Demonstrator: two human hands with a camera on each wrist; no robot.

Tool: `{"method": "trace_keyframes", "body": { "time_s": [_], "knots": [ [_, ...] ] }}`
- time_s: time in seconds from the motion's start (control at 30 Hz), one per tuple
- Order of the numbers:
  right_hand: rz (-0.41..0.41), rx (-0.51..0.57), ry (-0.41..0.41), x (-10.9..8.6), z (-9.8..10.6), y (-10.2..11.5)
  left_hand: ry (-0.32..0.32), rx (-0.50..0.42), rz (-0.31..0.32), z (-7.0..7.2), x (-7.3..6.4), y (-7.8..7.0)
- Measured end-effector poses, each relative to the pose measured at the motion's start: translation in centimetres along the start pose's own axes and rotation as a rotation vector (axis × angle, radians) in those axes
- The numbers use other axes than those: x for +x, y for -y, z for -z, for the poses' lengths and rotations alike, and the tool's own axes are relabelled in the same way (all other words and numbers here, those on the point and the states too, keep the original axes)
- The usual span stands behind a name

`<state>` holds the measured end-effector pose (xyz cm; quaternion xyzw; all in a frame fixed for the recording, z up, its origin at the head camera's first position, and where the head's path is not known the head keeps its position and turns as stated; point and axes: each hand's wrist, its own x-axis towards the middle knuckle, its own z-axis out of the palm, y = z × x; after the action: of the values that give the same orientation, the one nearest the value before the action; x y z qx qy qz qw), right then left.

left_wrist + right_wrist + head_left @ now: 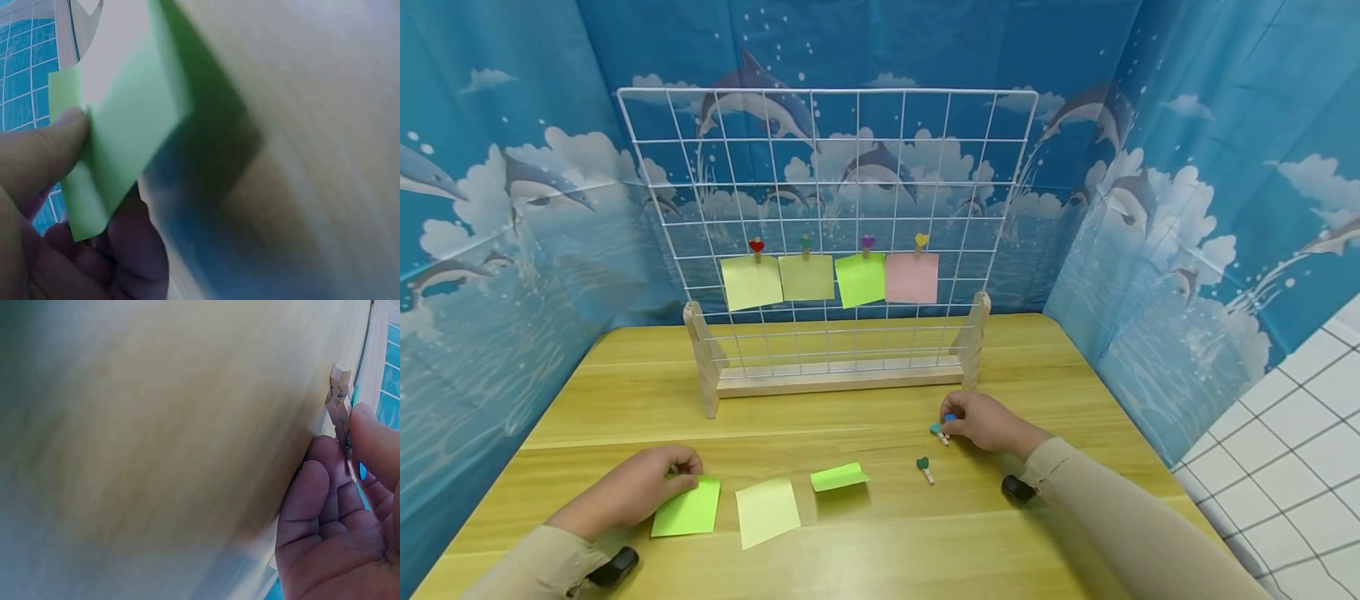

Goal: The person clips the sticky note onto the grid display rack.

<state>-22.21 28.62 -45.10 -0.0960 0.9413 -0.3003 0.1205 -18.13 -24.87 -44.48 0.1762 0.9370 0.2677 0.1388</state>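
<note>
My left hand [643, 483] pinches a bright green sticky note [691, 512] by its upper edge, over the left of the table. The left wrist view shows the thumb on the folded strip of this note [128, 122]. At the right, my right hand [988, 423] pinches a small wooden clothespin with a blue heart [950, 417]. A teal-heart clothespin [937, 429] shows right at its fingertips. Two wooden clothespins [339, 403] overlap in the right wrist view. A dark green-heart clothespin [924, 468] lies on the table nearby.
A pale yellow note [767, 511] and a folded green note [838, 477] lie between the hands. Behind stands a white wire grid [857, 140] on a wooden stand [842, 381]. Several notes hang there from heart clothespins, including a pink note [912, 279]. Dolphin curtains surround the table.
</note>
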Motion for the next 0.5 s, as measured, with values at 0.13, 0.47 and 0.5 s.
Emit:
{"method": "trace_keyframes", "body": {
  "time_s": [0.13, 0.47, 0.5],
  "knots": [
    [0.011, -0.002, -0.003, -0.2, 0.0, 0.1, -0.031, 0.03, -0.004, 0.3, 0.2, -0.3],
    [0.026, -0.007, -0.021, -0.5, 0.1, 0.1, -0.072, 0.01, -0.027, 1.3, 0.6, -1.0],
    [0.028, -0.011, -0.023, -0.5, 0.1, 0.1, -0.081, 0.007, -0.034, 1.4, 0.6, -1.1]
  ]
}}
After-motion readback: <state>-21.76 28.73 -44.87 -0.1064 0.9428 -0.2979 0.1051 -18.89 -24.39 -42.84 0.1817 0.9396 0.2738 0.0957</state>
